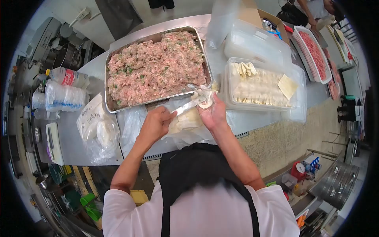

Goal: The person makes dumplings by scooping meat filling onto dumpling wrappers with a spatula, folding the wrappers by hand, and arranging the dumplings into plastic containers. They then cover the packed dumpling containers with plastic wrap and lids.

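A metal tray [110, 103] heaped with pink minced meat [156, 65] flecked with green lies on the steel table. My left hand [158, 120] grips a flat metal spatula [187, 106], whose far end reaches my other hand. In my right hand [214, 112], palm up beside the tray's lower right corner, rests a pale wrapper [206, 100] with some filling on it. A stack of square wrappers [189, 119] sits on plastic below my hands. To the right, a clear container [260, 107] holds rows of folded dumplings [260, 87], with one loose wrapper [288, 87] on top.
Plastic bottles [68, 78], wrapped cups [65, 96] and a plastic bag [98, 128] stand at the left. Clear lids [256, 43] lie behind the container. A white basket of red meat [312, 51] is at the far right, near another person's arm [307, 11].
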`<state>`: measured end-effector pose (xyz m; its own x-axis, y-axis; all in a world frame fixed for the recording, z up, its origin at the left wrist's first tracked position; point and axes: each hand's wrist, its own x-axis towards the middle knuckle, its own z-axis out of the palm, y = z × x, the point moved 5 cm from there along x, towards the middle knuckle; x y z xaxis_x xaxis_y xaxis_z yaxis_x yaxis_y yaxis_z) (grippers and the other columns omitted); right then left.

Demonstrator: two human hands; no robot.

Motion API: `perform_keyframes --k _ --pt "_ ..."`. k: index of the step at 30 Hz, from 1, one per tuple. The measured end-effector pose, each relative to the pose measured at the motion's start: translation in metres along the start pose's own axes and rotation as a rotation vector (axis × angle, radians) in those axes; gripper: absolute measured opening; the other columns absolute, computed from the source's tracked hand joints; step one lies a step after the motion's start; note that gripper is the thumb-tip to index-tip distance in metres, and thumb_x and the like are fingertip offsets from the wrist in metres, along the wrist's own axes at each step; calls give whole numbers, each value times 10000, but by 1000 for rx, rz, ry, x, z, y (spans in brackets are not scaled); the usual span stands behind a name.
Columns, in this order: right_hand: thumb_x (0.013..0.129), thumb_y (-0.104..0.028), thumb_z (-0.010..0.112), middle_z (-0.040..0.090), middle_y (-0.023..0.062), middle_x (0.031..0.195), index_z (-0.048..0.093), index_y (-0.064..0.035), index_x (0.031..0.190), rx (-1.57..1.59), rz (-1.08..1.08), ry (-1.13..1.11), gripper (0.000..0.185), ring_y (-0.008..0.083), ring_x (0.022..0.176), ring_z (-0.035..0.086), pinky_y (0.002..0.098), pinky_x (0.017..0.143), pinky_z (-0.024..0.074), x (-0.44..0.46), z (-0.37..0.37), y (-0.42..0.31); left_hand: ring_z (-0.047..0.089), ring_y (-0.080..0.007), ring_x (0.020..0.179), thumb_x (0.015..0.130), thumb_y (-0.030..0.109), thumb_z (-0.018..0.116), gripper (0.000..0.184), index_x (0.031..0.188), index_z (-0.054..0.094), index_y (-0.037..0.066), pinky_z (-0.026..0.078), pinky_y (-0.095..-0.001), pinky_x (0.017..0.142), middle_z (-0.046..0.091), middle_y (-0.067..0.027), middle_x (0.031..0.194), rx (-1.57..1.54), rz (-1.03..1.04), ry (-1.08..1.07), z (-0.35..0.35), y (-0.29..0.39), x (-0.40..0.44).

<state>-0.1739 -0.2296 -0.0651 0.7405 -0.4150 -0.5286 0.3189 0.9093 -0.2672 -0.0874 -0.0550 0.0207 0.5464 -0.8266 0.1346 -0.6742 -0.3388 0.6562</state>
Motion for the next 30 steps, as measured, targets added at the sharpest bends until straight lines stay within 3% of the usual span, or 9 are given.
perform_keyframes --k 5,11,14,16,19,21,24,27,30 --pt "1068 -267 361 535 166 1350 433 26 1382 12 -52 26 436 305 1251 513 473 1124 369 -3 -5 0 584 -261 641 771 -58 705 237 985 752 31 433 -360 571 600 -126 738 -102 -57 129 -24 31 -12" --pt "964 -161 492 549 165 1321 427 33 1373 -115 21 -457 458 293 1287 496 463 1135 361 -19 18 1 607 -287 643 779 -46 706 237 992 760 41 469 -384 592 625 -145 762 -113 -132 20 -14 9 -11" --pt "838 -72 629 541 154 1341 421 45 1361 -403 -120 -534 575 302 1251 535 433 1092 419 -28 17 3 603 -304 648 775 -52 694 255 1004 758 43 466 -388 591 629 -156 766 -210 -188 84 -39 21 -16" --pt "712 7 721 626 151 1229 500 11 1304 -1010 -341 -411 632 273 1109 635 379 952 509 -28 15 2 596 -266 646 768 -61 697 270 1011 758 42 459 -354 592 626 -138 756 -172 -178 17 -41 24 -19" --pt "706 -4 773 690 136 1015 603 -17 1158 -1517 -647 -409 483 247 901 694 347 783 540 -35 32 -1 588 -226 652 762 -72 692 294 1025 757 41 450 -316 596 625 -123 750 -62 -130 -103 -42 36 -21" --pt "776 -49 763 677 135 814 653 -38 1003 -1501 -805 -507 252 233 771 690 355 679 523 -37 37 0 587 -223 660 763 -75 683 302 1032 756 41 450 -312 598 627 -125 754 13 -95 -156 -54 45 -22" --pt "854 -108 739 661 99 765 654 -18 931 -1622 -588 -357 146 205 731 664 344 653 507 -35 30 -8 582 -178 707 781 -81 662 280 1038 741 -5 437 -278 631 631 -102 790 -111 -198 47 -104 39 -28" --pt "919 -161 693 636 58 718 645 -6 868 -1249 -232 -306 170 157 691 634 335 633 493 -55 36 -32 530 -121 678 788 -83 659 270 1040 736 -24 388 -255 596 611 -67 780 -206 -240 194 -114 29 -34" --pt "971 -174 628 611 20 698 620 -33 789 -1240 -831 -326 230 78 612 554 264 534 436 -93 60 -85 463 -69 632 794 -80 664 263 1041 736 -31 333 -235 547 590 -35 761 -307 -264 225 -101 19 -35"
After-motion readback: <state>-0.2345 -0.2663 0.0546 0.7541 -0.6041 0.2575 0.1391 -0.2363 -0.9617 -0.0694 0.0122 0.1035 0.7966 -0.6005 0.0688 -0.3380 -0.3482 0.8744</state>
